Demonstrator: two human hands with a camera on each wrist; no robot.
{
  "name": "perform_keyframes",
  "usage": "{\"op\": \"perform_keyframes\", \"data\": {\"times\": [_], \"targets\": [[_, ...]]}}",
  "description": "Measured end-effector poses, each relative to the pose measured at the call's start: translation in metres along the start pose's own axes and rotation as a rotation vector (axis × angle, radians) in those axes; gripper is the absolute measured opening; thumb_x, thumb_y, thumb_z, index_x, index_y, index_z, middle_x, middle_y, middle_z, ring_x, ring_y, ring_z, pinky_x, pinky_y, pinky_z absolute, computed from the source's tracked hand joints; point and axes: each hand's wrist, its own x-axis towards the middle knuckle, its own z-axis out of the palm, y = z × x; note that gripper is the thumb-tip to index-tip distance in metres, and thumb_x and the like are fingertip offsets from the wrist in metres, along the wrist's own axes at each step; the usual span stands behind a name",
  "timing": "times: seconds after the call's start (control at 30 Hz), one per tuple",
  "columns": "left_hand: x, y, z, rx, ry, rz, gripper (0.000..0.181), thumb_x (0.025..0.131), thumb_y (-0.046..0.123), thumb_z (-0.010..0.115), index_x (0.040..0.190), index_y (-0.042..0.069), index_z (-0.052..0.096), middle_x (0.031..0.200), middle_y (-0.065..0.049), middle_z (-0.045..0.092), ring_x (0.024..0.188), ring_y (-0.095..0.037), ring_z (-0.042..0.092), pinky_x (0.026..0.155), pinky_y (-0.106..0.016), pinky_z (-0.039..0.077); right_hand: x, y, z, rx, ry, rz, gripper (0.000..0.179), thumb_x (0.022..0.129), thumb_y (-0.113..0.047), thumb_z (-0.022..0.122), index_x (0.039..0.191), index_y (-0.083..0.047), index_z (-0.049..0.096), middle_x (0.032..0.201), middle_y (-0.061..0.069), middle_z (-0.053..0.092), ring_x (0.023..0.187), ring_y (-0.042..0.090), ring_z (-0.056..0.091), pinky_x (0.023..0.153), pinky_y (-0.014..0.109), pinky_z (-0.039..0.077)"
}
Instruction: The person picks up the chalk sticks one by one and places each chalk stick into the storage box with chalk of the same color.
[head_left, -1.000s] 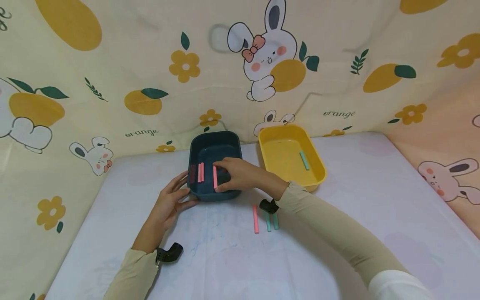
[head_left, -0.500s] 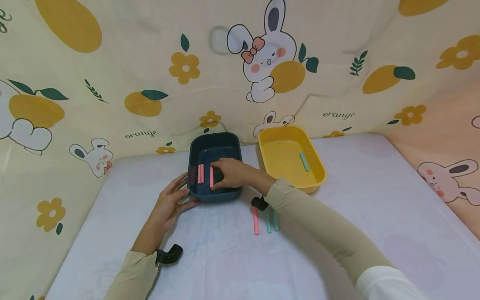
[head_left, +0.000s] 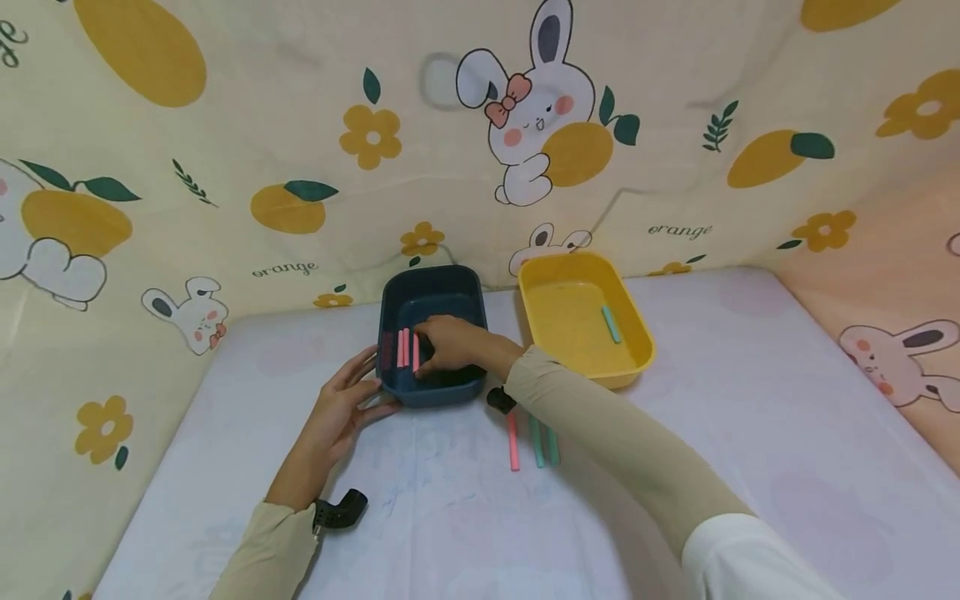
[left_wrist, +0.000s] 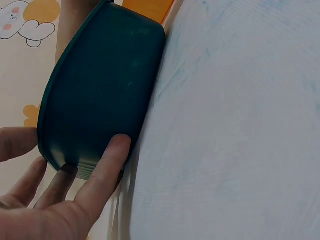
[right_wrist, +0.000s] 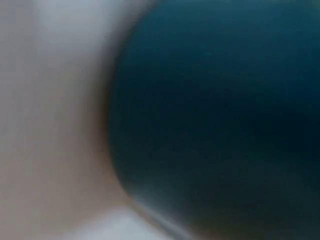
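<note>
Inside the dark blue bin (head_left: 431, 398), my right hand (head_left: 453, 343) pinches a pink chalk stick (head_left: 416, 353) between thumb and fingers. Two more pink chalk sticks (head_left: 402, 347) lie side by side just left of it. My left hand (head_left: 341, 406) touches the bin's near left corner from outside. In the left wrist view its thumb (left_wrist: 107, 167) lies along the bin's outer wall (left_wrist: 107, 75), and the other fingers reach round the corner, fairly straight. The right wrist view is blurred; dark bin wall (right_wrist: 210, 115) fills most of it, and the chalk is hidden there.
A yellow bin (head_left: 551, 329) stands to the right of the dark one, with a green chalk stick (head_left: 611, 324) inside. On the table (head_left: 420, 517), a pink chalk stick (head_left: 513, 446) and two green chalk sticks (head_left: 537, 442) lie partly under my right forearm. A patterned cloth (head_left: 300, 125) hangs behind.
My right hand has moved left inside the dark bin with its pink chalk stick, closer to the pair lying there. The left hand stays in place.
</note>
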Motion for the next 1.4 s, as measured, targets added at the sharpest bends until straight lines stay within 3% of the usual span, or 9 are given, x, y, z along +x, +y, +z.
{"op": "perform_keyframes", "data": {"times": [0.33, 0.9, 1.13, 1.4], "targets": [[0.000, 0.000, -0.001, -0.008, 0.007, -0.012, 0.058, 0.103, 0.003, 0.045, 0.157, 0.021, 0.031, 0.165, -0.006, 0.022, 0.120, -0.023, 0.058, 0.092, -0.043, 0.058, 0.013, -0.002, 0.002, -0.006, -0.011, 0.010, 0.080, 0.085, -0.046, 0.076, 0.149, -0.011, 0.046, 0.150, 0.012, 0.049, 0.140, 0.032, 0.043, 0.119, 0.041, 0.037], [-0.003, 0.002, -0.001, -0.014, -0.010, -0.009, 0.059, 0.103, 0.005, 0.044, 0.158, 0.020, 0.028, 0.166, -0.007, 0.021, 0.106, -0.015, 0.064, 0.093, -0.040, 0.059, 0.015, -0.005, 0.001, -0.016, -0.034, 0.027, 0.085, 0.084, -0.049, 0.077, 0.151, -0.011, 0.043, 0.148, 0.011, 0.045, 0.134, 0.028, 0.042, 0.116, 0.039, 0.038], [-0.001, 0.000, 0.001, 0.004, -0.014, -0.014, 0.059, 0.104, 0.005, 0.045, 0.158, 0.021, 0.028, 0.167, -0.007, 0.019, 0.113, -0.018, 0.061, 0.096, -0.042, 0.057, 0.009, -0.004, -0.002, -0.042, -0.055, 0.034, 0.089, 0.084, -0.051, 0.076, 0.153, -0.009, 0.039, 0.154, 0.011, 0.041, 0.141, 0.028, 0.036, 0.120, 0.039, 0.035], [-0.002, 0.001, 0.001, 0.027, -0.007, -0.015, 0.059, 0.103, 0.006, 0.045, 0.158, 0.021, 0.027, 0.167, -0.007, 0.019, 0.111, -0.016, 0.061, 0.095, -0.042, 0.057, -0.014, -0.006, -0.011, -0.013, 0.042, -0.024, 0.089, 0.084, -0.052, 0.075, 0.154, -0.012, 0.037, 0.152, 0.008, 0.044, 0.139, 0.025, 0.039, 0.117, 0.039, 0.039]]}}
